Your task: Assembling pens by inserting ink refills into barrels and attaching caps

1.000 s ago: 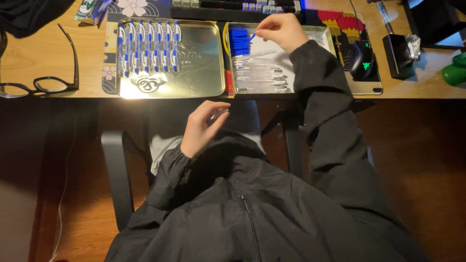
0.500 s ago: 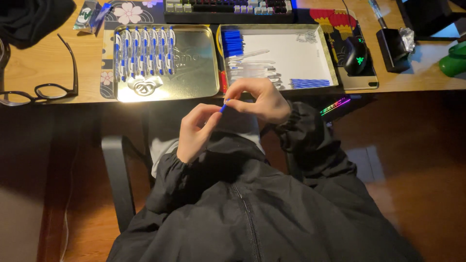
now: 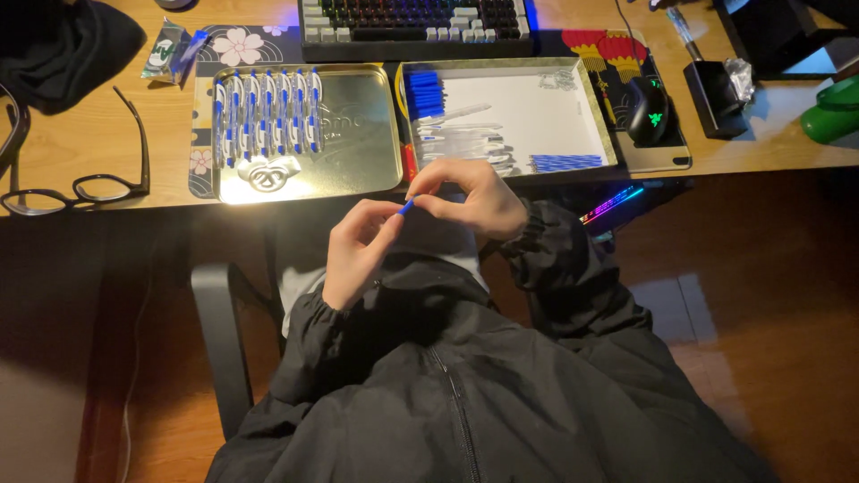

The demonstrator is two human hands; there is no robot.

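Left hand (image 3: pixel 358 255) and right hand (image 3: pixel 474 195) pinch small blue plastic pen part (image 3: pixel 406 207) between fingertips, one hand at each end. Shiny metal tray with finished blue-white pens (image 3: pixel 358 143) just above hands.

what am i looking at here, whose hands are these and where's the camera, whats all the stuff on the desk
The camera sits on a person's head and looks down, so you see their own two bare hands and black jacket. No machine is involved. Left hand and right hand meet over the lap and pinch a small blue pen part between them. On the desk lie a gold tray with a row of blue-and-white pens, a white tray of loose pen parts, a keyboard, a mouse and glasses.
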